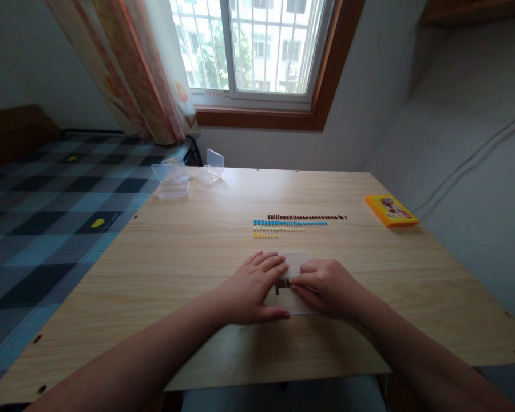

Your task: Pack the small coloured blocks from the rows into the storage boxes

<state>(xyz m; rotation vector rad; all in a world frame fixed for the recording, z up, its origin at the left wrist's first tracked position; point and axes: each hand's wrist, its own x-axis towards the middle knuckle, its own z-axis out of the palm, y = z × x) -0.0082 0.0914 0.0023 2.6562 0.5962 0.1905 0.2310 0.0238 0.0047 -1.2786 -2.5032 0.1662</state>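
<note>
A clear plastic case point(297, 308) lies opened out on the table in front of me, its lid point(295, 263) on the far side. Several dark brown pieces point(282, 284) sit along the case's upper left part. My left hand point(257, 286) rests over the left edge of the case, fingers stretched out and thumb along the near side. Over its right half is my right hand point(321, 286), with thumb and forefinger pinched together beside the brown pieces. Whatever is between those fingertips is too small or hidden to make out.
Beyond the case run rows of small brown point(304, 217), blue point(287, 223), cream point(278, 229) and yellow pieces point(264, 236). Clear plastic boxes point(174, 186) stand at the far left corner. An orange box point(390, 210) lies on the right. A bed point(68, 194) adjoins the left side.
</note>
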